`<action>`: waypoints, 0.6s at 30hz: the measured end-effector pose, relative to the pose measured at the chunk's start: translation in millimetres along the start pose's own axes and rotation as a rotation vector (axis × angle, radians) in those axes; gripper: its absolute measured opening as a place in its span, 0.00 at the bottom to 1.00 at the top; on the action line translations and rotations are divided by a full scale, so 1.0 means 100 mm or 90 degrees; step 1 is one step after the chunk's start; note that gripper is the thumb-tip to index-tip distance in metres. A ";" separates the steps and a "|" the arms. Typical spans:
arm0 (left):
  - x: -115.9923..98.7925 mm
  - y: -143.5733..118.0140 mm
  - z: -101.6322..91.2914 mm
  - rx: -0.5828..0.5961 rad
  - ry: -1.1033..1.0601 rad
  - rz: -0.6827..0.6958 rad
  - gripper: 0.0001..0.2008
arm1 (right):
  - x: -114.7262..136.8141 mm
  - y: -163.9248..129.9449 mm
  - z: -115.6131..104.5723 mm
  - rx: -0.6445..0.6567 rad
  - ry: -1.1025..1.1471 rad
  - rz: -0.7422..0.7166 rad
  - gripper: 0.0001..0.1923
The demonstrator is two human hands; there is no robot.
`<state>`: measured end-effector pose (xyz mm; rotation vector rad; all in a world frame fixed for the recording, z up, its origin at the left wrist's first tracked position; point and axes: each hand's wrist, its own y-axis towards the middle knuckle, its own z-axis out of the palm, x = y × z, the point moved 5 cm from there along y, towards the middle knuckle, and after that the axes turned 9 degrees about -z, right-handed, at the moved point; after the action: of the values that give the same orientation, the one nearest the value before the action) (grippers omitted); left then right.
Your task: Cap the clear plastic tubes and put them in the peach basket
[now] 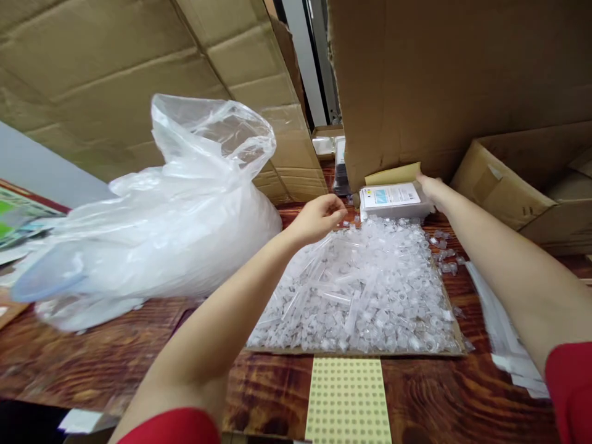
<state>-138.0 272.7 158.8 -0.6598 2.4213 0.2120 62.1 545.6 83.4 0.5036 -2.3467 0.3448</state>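
Left hand (319, 217) hovers over the far left edge of the pile of clear plastic caps and tubes (361, 296), fingers curled together; can't tell if it's pinching anything. Right hand (430, 185) rests on the far right corner of a small labelled box (393, 200), fingers mostly hidden, so grip unclear. The pile sits on a cardboard sheet (456, 336). Big plastic bag (152, 228) crowds the left; cardboard boxes (439, 80) wall off the far side. Yellow dotted plate (346, 401) sits near, bare wooden table (430, 401) around it.

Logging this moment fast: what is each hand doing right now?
Left hand: fingers curled over the pile of clear caps; what it holds cannot be told.
Right hand: touching the labelled box; grip cannot be told.
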 end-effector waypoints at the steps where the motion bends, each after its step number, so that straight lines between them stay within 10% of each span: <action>1: 0.03 0.15 0.11 0.043 0.030 -0.021 0.04 | -0.01 -0.02 0.02 0.013 0.007 -0.002 0.47; 9: 0.23 1.02 0.94 0.137 0.093 -0.113 0.06 | -0.18 -0.08 0.12 0.071 0.035 0.058 0.49; 18: 0.36 1.06 1.13 0.259 0.070 -0.126 0.04 | -0.22 -0.16 0.15 0.106 0.137 0.132 0.40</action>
<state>-157.0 383.3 46.4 -0.7265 2.3781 -0.3973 75.3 531.8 58.9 0.2840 -2.1749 0.6631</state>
